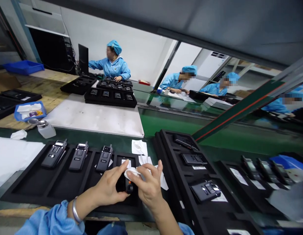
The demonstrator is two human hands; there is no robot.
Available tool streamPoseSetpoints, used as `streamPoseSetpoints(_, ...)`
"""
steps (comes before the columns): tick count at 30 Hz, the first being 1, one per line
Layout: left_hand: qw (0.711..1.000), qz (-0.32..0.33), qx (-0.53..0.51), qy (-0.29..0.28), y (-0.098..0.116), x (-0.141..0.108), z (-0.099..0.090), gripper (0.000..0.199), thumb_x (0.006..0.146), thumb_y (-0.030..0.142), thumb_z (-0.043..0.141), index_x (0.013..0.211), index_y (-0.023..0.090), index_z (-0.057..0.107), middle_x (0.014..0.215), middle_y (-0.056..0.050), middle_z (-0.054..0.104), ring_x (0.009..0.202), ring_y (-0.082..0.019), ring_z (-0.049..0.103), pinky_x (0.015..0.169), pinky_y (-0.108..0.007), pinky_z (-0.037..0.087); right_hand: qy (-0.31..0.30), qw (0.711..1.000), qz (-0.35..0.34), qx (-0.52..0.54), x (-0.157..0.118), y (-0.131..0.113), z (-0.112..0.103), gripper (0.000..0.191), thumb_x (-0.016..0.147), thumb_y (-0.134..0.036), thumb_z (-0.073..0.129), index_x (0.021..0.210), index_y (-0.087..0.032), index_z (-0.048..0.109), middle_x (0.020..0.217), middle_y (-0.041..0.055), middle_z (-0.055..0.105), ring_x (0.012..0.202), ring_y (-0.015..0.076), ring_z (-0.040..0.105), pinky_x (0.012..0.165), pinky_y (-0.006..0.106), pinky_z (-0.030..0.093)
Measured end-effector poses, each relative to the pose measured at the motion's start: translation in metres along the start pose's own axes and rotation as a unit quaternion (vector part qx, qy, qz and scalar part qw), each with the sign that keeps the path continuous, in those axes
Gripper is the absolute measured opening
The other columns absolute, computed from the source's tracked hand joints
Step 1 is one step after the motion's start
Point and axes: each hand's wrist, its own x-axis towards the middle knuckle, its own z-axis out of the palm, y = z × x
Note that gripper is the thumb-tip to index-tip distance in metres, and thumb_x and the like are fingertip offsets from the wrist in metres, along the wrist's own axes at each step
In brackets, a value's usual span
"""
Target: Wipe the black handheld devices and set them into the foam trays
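Note:
My left hand (107, 187) is closed around the edges of a black handheld radio (129, 187), which is tilted up and has a small orange button. Pinched in the fingers of my right hand (149, 185) is a folded white wipe (132, 171), pressed against the radio's upper end. The hands hide much of this radio. Beneath them lies a black foam tray (28, 189) with several compartments. Three similar radios rest in it, among them a left one (54, 155), a middle one (78, 157) and a right one (104, 159).
Crumpled white wipes (139, 147) lie behind my hands. A second foam tray (174, 176) with more radios stands at the right. At the left are a clear dispenser bottle (46, 129) and a blue bin (44, 112). Several co-workers in blue sit beyond the bench.

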Motion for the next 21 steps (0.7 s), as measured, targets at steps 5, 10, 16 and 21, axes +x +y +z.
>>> streamPoseSetpoints(5,1.000,-0.017,-0.014,-0.005,0.0000,0.0019,0.0000,0.113,0.067,0.012,0.073,0.157,0.032,0.008,0.131,-0.005,0.062,0.119,-0.025,0.061,0.104,-0.041,0.050,-0.017,1.000,0.011,-0.009,-0.0005,0.0017,-0.0019,0.043,0.090,-0.002,0.051,0.103,-0.036,0.074,0.093,-0.0011,0.063,0.097,0.0166,0.053,0.114,0.064,0.012)
streamPoseSetpoints(10,1.000,-0.015,-0.010,-0.004,-0.0018,0.0033,-0.0002,0.117,0.066,0.012,0.075,0.157,0.033,0.005,0.133,-0.006,0.061,0.119,-0.026,0.061,0.103,-0.041,0.050,-0.024,1.000,-0.004,-0.015,0.0007,0.0033,0.0005,0.042,0.090,-0.003,0.052,0.105,-0.037,0.073,0.094,-0.0005,0.062,0.098,0.0180,0.052,0.113,0.066,0.012)
streamPoseSetpoints(16,1.000,0.002,0.028,-0.006,0.0035,0.0028,-0.0013,0.124,0.062,0.012,0.078,0.157,0.033,0.001,0.131,-0.009,0.062,0.112,-0.028,0.065,0.095,-0.041,0.055,-0.031,0.999,-0.017,-0.020,0.0009,0.0094,0.0031,0.043,0.090,-0.003,0.050,0.104,-0.036,0.074,0.096,0.0006,0.062,0.101,0.0198,0.051,0.113,0.064,0.009)
streamPoseSetpoints(21,1.000,-0.004,0.014,-0.002,0.0048,0.0024,-0.0026,0.122,0.063,0.016,0.078,0.158,0.031,0.003,0.129,-0.008,0.064,0.113,-0.028,0.065,0.096,-0.040,0.055,-0.021,0.999,-0.038,-0.026,-0.0023,0.0094,0.0035,0.043,0.089,-0.003,0.049,0.106,-0.034,0.074,0.094,0.0012,0.062,0.098,0.0192,0.053,0.115,0.060,0.011)
